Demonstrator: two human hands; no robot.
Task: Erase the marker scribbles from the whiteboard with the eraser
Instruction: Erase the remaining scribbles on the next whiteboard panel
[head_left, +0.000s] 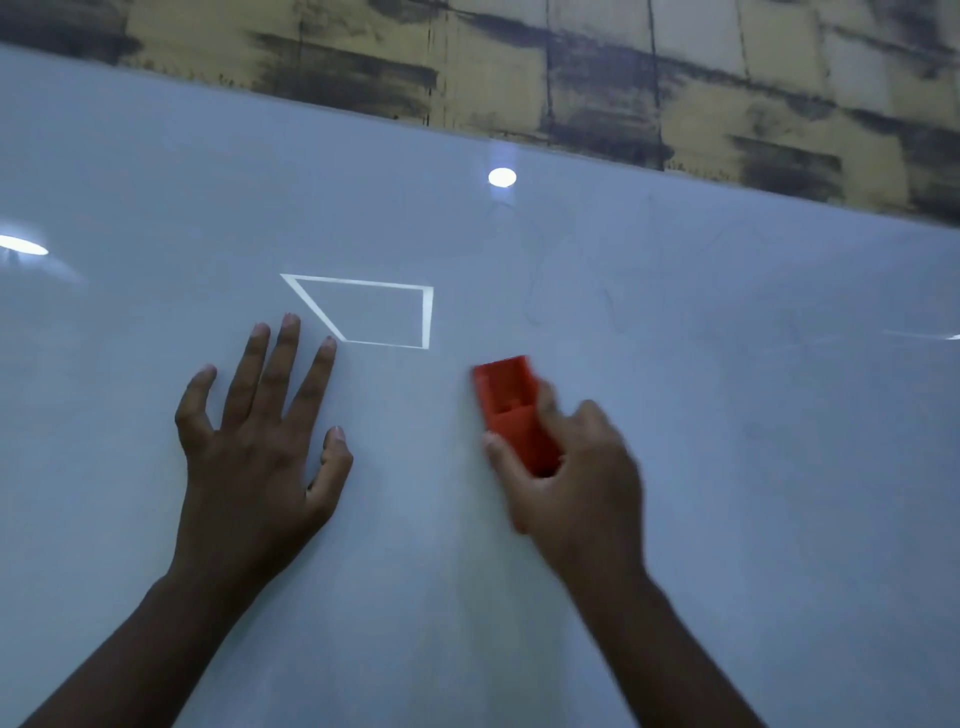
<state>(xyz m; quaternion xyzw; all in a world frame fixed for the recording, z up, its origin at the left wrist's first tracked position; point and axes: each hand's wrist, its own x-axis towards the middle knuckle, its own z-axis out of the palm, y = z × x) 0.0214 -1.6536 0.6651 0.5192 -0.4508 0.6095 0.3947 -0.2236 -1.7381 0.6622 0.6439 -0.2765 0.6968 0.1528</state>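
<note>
While the left hand (260, 447) lies flat and splayed on the glossy whiteboard (727, 415), the right hand (576, 483) beside it grips a boxy red eraser (511, 405)

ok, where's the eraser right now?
In the head view the red eraser is right of centre, gripped in the right hand against the whiteboard, below and right of the bright four-sided reflection.

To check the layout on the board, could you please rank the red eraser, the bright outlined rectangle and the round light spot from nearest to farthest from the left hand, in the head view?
From the left hand:
1. Bright outlined rectangle, just beyond its fingertips.
2. Red eraser, to the right, gripped by the right hand.
3. Round light spot, far up near the whiteboard's top edge.
</note>
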